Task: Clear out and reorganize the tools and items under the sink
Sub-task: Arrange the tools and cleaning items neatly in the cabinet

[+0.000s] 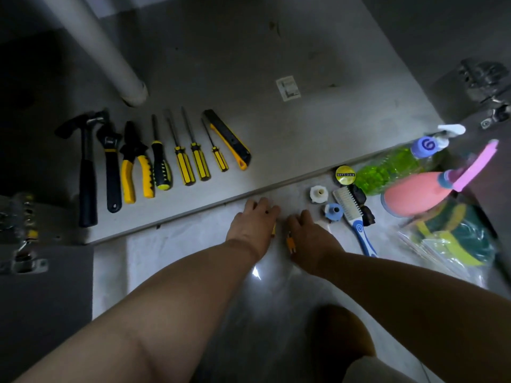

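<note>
cabinet floor (276, 64) fills the top of the view, grey, with a pale pipe (96, 48) coming down at an angle to its left side. tools sit in a neat row along the front edge of that floor, left to right: hammer (87, 172), wrench (112, 172), pliers (137, 168), a fat screwdriver (160, 164), three thin screwdrivers (184, 161) with yellow-black handles, then a box cutter (231, 142) lying at a slant.

room floor (193, 239) in front of the cabinet is shiny. on its right: green bottle (392, 167) on its side, pink spray bottle (414, 194) overlapping it, bag of sponges (453, 239) below that. nearer the middle, a brush (352, 211) with a blue-white handle, a yellow round tape roll (345, 174), a white plastic fitting (319, 193) and a blue one (334, 212), all close together but mostly apart.

both hands are palm down on the room floor, just in front of the cabinet edge, near each other. left hand (255, 219) has fingers curled loosely; a bit of yellow shows under its right edge, cannot tell what it is or whether it is gripped. right hand (309, 233) covers a small yellow-orange item (289, 244) that sticks out at its left side; fingers curled over it, touching, but cannot tell if they actually clamp it. metal hinge (489, 89) visible far right.
</note>
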`<state>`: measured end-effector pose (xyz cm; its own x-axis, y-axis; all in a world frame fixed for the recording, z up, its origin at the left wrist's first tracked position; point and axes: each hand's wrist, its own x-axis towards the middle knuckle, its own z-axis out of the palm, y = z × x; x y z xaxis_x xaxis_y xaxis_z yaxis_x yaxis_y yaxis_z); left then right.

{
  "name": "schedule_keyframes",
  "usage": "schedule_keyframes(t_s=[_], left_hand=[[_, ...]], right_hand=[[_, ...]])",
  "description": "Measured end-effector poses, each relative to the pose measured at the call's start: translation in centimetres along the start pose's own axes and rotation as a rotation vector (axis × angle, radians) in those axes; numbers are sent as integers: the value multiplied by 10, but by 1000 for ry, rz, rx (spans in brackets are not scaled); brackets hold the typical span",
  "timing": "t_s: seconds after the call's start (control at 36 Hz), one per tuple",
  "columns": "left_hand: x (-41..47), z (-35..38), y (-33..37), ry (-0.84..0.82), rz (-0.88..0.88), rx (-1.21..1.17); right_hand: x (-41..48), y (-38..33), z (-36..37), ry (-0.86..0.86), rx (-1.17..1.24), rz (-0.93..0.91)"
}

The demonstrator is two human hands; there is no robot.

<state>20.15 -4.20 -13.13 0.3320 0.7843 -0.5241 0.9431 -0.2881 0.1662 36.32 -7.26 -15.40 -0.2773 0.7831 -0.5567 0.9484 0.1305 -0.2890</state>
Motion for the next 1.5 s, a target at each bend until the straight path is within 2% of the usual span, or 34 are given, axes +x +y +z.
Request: schedule_keyframes(t_s=[0.11,0.25,0.36,0.42,0.47,0.64,0.72,0.81,0.94,1.03,1.25,1.5], left_hand=[[-18,7,-8,-25,-21,-42],[-47,-18,-19,-205,70,-134],[-69,-66,-27,-286,123,-215],[-78,-92,-34,-228,97,-275],[-84,-113,-43,-115,37,-407],[-84,-144,-78,352,-187,-870],[-78,-146,-96,536,-302,-1054],[-73,-145,-114,651,-408,-1223],[-72,-136,-139,708,-391,-1596],[-72,-131,-148,715,-364,-1714],[-62,-121,-159,803,-279,-1846],[-49,-122,-158,739,-210,-1841]], right_hand=[[1,4,-3,-129,15,31],[-11,-2,-35,-268,70,-110],[-18,-13,-80,-284,260,-110],[-21,-18,-105,-206,430,-109],[-21,-22,-130,-73,496,-100],[6,-54,-191,267,796,39],[28,-75,-207,367,916,70],[57,-94,-218,421,952,73],[107,-115,-223,417,968,98],[133,-123,-220,373,939,102],[183,-143,-210,453,1032,178],[194,-136,-206,406,994,157]])
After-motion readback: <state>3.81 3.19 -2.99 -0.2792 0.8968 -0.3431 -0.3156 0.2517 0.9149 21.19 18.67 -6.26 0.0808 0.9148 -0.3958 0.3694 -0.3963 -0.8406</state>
